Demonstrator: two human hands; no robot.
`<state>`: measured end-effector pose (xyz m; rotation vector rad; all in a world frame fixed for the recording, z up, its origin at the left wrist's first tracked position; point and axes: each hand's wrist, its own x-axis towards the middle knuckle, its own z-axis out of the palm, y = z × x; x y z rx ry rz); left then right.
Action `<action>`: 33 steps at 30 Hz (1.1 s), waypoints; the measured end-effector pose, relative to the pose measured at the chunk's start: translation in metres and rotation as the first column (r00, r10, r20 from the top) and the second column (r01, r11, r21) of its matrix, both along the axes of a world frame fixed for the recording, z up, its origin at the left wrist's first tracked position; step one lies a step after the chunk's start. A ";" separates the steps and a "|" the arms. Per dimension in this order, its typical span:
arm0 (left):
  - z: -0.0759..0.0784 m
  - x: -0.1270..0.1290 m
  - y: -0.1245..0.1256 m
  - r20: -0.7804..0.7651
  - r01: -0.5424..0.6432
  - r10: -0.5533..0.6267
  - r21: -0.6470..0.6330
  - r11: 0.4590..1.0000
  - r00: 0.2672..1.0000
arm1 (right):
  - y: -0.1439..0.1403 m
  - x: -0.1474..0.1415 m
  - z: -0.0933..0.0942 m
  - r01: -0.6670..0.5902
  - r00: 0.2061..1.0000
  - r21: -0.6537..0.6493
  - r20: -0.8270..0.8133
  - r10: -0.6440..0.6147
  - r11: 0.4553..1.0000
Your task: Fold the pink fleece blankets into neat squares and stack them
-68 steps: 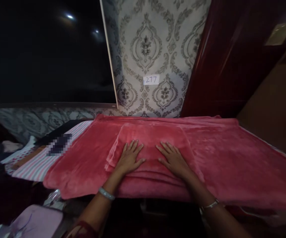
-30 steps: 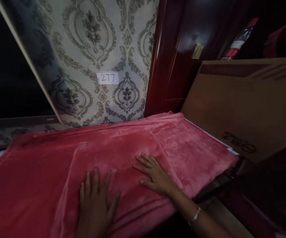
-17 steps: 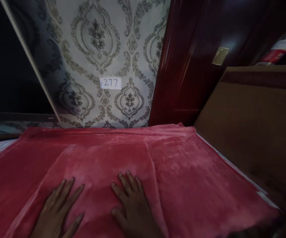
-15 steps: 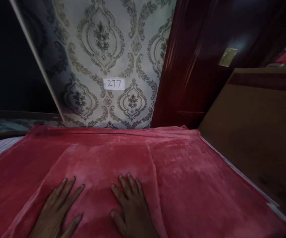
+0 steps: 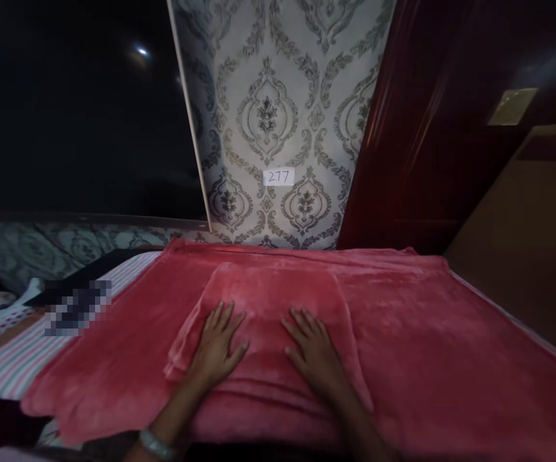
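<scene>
A folded pink plush blanket [image 5: 278, 289] lies in the middle of a larger spread of the same pink plush cloth [image 5: 417, 333]. My left hand [image 5: 217, 350] rests flat on the folded piece's left part, fingers spread, with a pale bangle on the wrist. On its right part my right hand [image 5: 314, 350] lies palm down, its fingers also apart. Neither hand grips anything. Soft creases cross the cloth between and below the wrists.
A striped cloth [image 5: 13, 359] shows under the pink cloth's left edge, with a blurred-out dark item [image 5: 78, 308] on it. Behind are a dark screen [image 5: 76, 115], patterned wallpaper with a "277" label [image 5: 278, 176], and a dark red panel [image 5: 403, 160]. A cardboard box [image 5: 528, 244] stands right.
The view has swung left and drawn back, so more of the screen, striped cloth and my forearms shows. Both hands stay flat and spread on the folded blanket.
</scene>
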<state>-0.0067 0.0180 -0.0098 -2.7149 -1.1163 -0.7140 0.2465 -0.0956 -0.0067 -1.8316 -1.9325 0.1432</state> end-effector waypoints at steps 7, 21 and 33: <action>0.004 0.009 0.000 -0.029 -0.012 0.010 -0.046 0.999 1.000 | 0.000 -0.002 0.004 0.036 0.998 -0.012 0.042 -0.036 0.999; 0.090 0.023 0.013 -0.215 -0.104 0.058 -0.211 0.972 0.975 | 0.032 0.023 0.063 0.211 0.978 0.012 0.006 -0.211 0.978; 0.072 0.108 0.103 -0.242 -0.205 0.158 -0.184 0.961 0.957 | 0.114 0.019 0.047 0.438 0.896 -0.041 0.106 -0.432 0.898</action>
